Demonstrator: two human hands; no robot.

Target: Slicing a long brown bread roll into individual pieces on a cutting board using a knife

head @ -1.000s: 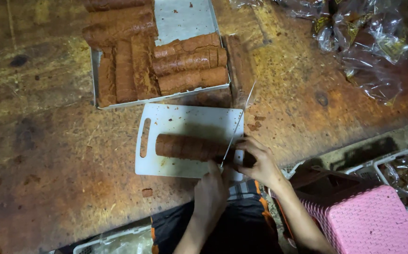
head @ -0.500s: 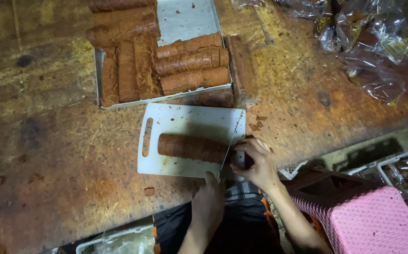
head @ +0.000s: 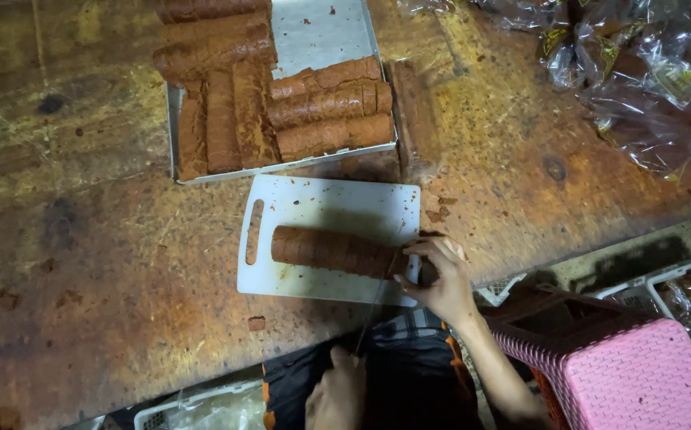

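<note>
The brown ridged cylindrical roll point(head: 331, 251) lies lengthwise on the white plastic cutting board point(head: 337, 209), which rests on the worn wooden table point(head: 91, 271) just in front of the metal tray point(head: 318, 28). The right hand point(head: 437, 279) clenches its fingers point(head: 429, 248) around the roll's right end. The left hand point(head: 339, 390), low near the body, is closed on what looks like the handle of a thin knife point(head: 373, 306) whose blade runs up toward that same end — the grip itself is partly hidden.

The blade sits close to the right fingertips, so a slip could nick them. The roll is round and could turn under pressure, giving a crooked slice or crumbling onto the table.

The tray holds many similar brown rolls point(head: 329, 103), some lengthwise, some crosswise, with a bare patch at the top. The pink woven plastic basket point(head: 640, 374) at lower right shows no contents — its inside is dark.
</note>
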